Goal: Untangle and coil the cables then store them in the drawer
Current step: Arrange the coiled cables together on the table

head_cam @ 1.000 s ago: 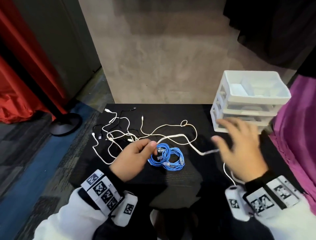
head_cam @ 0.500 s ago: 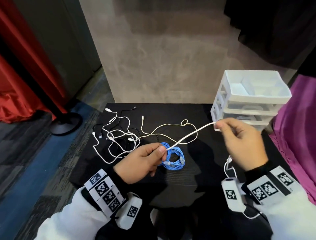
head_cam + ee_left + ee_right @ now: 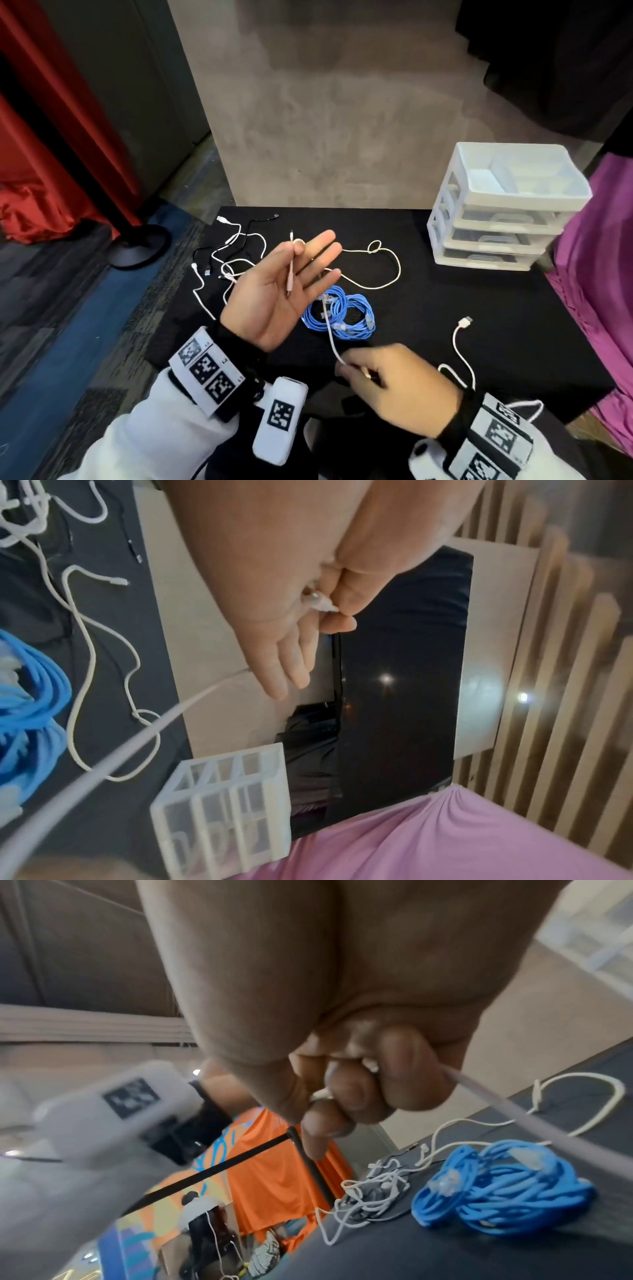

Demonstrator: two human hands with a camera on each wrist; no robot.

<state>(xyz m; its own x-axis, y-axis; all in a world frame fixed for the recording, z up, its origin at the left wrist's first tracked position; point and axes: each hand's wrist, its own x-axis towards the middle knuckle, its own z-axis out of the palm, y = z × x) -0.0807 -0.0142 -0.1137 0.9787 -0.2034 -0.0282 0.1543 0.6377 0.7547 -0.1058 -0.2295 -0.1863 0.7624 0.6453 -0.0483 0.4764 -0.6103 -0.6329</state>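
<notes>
From the head view we see the left hand [image 3: 274,291] raised palm-up, its thumb pinching a thin white cable [image 3: 291,270] against the spread fingers. The right hand [image 3: 394,380], near the front bench [image 3: 479,308] edge, has its grip curled around the same cable lower down. Two coiled blue cables [image 3: 339,317] lie between the hands, a tangle of white and black cables [image 3: 233,253] far left, a white plastic three-drawer unit [image 3: 496,212] far right.

The left wrist view shows the thumb pressing the cable end [image 3: 318,603].

The right wrist view shows fingers [image 3: 346,1096] closed on the cable.
</notes>
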